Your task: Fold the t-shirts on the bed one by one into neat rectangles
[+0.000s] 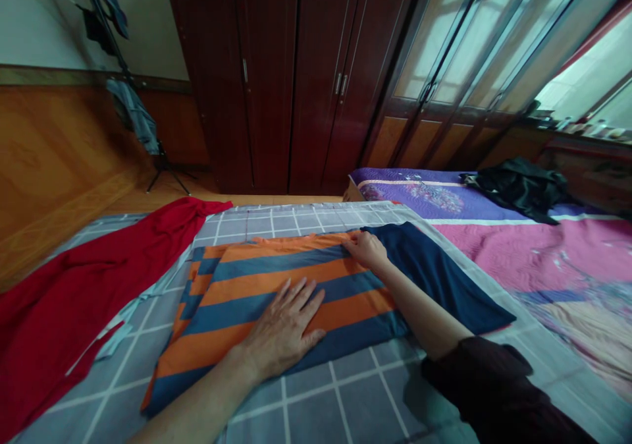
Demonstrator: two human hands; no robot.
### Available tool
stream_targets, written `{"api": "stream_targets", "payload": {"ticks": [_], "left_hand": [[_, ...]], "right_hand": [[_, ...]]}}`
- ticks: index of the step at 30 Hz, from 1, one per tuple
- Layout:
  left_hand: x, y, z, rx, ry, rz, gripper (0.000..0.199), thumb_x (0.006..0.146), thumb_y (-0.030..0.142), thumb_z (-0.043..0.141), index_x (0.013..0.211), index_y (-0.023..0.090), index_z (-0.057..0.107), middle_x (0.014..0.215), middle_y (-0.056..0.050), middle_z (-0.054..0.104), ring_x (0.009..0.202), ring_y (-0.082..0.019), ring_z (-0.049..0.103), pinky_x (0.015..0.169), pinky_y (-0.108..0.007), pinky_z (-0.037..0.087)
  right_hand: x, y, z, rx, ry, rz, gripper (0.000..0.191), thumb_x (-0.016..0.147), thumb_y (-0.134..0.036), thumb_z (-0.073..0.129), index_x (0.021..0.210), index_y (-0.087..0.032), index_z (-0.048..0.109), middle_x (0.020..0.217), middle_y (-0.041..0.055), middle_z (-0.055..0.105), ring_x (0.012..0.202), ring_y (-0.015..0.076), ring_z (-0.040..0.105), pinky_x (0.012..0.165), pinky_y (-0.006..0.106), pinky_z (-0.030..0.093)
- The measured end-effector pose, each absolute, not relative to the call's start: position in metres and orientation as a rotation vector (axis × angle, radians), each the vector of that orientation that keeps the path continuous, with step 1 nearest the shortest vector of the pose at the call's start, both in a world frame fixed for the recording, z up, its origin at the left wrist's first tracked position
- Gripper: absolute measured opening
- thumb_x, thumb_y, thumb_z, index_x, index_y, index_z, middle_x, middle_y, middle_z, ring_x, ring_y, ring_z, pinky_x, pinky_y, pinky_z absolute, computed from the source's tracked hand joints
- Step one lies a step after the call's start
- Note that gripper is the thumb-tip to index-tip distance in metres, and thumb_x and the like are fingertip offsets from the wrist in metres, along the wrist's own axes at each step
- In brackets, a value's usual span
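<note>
A striped orange and blue garment (237, 287) lies folded on the grey checked bed cover (316, 391). My left hand (284, 329) rests flat on its middle, fingers spread. At the garment's far edge, my right hand (365, 249) has its fingers bent together on the cloth, where the stripes meet a plain navy part (434, 276). That navy part stretches out to the right beyond my right forearm. The fingertips of my right hand are small and partly hidden against the fabric.
Red clothing (113, 266) lies on the left, over some pale cloth. A second bed with a purple and pink cover (494, 243) holds a black garment (523, 184) at the right. Behind stand a dark red wardrobe (276, 88) and a clothes stand (160, 161).
</note>
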State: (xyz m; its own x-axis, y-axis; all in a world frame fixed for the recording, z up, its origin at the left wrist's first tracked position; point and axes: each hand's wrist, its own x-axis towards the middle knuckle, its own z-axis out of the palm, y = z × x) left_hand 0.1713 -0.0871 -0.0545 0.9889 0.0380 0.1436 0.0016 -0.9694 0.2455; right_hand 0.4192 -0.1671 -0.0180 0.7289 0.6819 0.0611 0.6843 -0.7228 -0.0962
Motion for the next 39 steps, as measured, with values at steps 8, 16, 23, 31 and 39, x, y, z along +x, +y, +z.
{"api": "stream_targets", "payload": {"ticks": [8, 16, 23, 31, 39], "left_hand": [[0.172, -0.087, -0.056, 2.874, 0.055, 0.192, 0.059, 0.093, 0.055, 0.034, 0.142, 0.022, 0.034, 0.151, -0.010, 0.027, 0.140, -0.027, 0.021, 0.114, -0.050, 0.018], [0.172, -0.090, -0.056, 2.881, 0.075, 0.239, 0.056, 0.093, 0.051, 0.038, 0.140, 0.022, 0.038, 0.149, -0.011, 0.031, 0.138, -0.029, 0.025, 0.112, -0.052, 0.020], [0.172, -0.089, -0.056, 2.914, 0.056, 0.220, 0.056, 0.093, 0.052, 0.036, 0.140, 0.021, 0.040, 0.149, -0.010, 0.032, 0.138, -0.028, 0.024, 0.113, -0.051, 0.019], [0.171, -0.088, -0.057, 2.910, 0.043, 0.217, 0.056, 0.093, 0.051, 0.037, 0.140, 0.021, 0.039, 0.149, -0.010, 0.030, 0.139, -0.028, 0.024, 0.113, -0.051, 0.020], [0.172, -0.090, -0.055, 2.904, 0.067, 0.201, 0.057, 0.093, 0.051, 0.037, 0.142, 0.021, 0.036, 0.150, -0.008, 0.029, 0.139, -0.026, 0.022, 0.114, -0.048, 0.017]], "right_hand": [[0.433, -0.149, -0.023, -2.880, -1.058, -0.132, 0.030, 0.092, -0.038, 0.047, 0.097, -0.013, 0.063, 0.096, 0.0081, 0.065, 0.092, 0.0198, 0.060, 0.080, 0.037, 0.045], [0.372, -0.140, -0.035, -2.625, -1.524, -0.262, 0.038, 0.095, -0.035, 0.040, 0.126, -0.016, 0.050, 0.128, 0.0119, 0.052, 0.119, 0.0245, 0.044, 0.100, 0.036, 0.032], [0.392, -0.146, -0.040, -2.637, -1.539, -0.192, 0.063, 0.095, -0.048, 0.035, 0.138, -0.003, 0.037, 0.142, 0.0239, 0.037, 0.132, 0.0335, 0.032, 0.106, 0.048, 0.024], [0.384, -0.230, -0.045, -2.598, -1.695, -0.114, 0.065, 0.092, -0.055, 0.036, 0.143, -0.015, 0.034, 0.149, 0.0101, 0.030, 0.138, 0.0238, 0.024, 0.111, 0.038, 0.022], [0.349, -0.247, -0.046, -2.573, -1.662, -0.200, 0.061, 0.093, -0.043, 0.040, 0.143, -0.009, 0.033, 0.150, 0.0169, 0.024, 0.138, 0.0283, 0.022, 0.111, 0.045, 0.023]]}}
